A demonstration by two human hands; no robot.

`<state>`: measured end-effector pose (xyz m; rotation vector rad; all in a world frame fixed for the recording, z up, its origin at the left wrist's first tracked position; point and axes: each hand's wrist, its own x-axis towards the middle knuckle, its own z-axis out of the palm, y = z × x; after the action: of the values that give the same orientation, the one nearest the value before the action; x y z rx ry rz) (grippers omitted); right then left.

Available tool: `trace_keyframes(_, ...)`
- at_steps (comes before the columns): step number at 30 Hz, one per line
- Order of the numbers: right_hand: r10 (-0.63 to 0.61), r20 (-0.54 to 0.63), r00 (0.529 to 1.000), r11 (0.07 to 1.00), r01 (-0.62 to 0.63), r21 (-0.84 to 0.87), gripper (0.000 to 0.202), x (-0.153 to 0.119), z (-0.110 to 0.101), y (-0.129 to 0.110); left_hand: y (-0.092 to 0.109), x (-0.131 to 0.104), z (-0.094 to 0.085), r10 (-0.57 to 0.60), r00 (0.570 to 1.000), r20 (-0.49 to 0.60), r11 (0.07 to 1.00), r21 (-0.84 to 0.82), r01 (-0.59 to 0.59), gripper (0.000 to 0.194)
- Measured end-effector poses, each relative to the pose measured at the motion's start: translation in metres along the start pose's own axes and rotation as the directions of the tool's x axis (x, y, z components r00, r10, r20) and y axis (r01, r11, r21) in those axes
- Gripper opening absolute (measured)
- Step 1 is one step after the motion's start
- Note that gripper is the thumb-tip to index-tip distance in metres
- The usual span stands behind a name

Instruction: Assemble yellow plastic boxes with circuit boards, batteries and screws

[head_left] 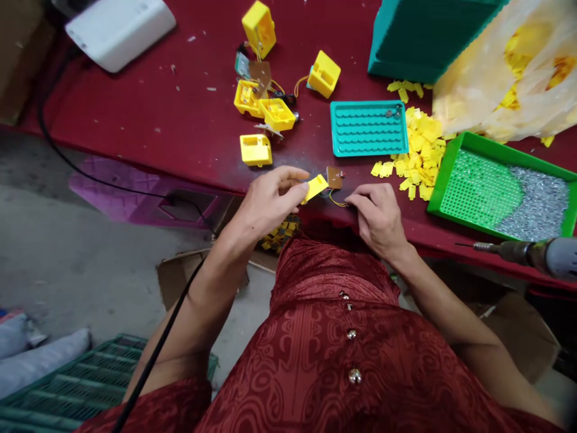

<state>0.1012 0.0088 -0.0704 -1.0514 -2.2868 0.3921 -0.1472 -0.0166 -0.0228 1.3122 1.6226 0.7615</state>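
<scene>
At the table's near edge my left hand (277, 195) pinches a yellow plastic case (315, 188) between thumb and fingers. Beside it lies a small brown circuit board (334, 177) with thin wires. My right hand (377, 213) has its thumb and forefinger closed on the end of the yellow wire (337, 202) that runs from the board. Ahead of my left hand stands a yellow housing (255, 150), with more yellow housings (277, 114) and wired parts behind it. A teal ridged tray (369, 129) with a few small round metal parts lies beyond my right hand.
Right of the tray is a heap of small yellow pieces (421, 150). A green box (471, 207) holds many screws. An electric screwdriver (532, 252) points in from the right. A teal bin (428, 42), a plastic bag (509, 72) and a white device (119, 33) stand farther back.
</scene>
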Motion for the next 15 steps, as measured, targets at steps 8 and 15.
trace_keyframes(8, 0.033, 0.075, 0.997, 0.999, -0.036, 0.037, 0.028, -0.001, -0.019, 0.008, 0.011, 0.001, 0.003, -0.058, 0.995, 0.075, 0.996, -0.056, 0.063, 0.032)
trace_keyframes(15, -0.029, 0.215, 0.976, 1.000, 0.030, 0.000, 0.028, 0.013, -0.025, 0.016, 0.010, 0.001, 0.001, -0.113, 0.959, 0.259, 0.916, -0.346, 0.202, 0.027)
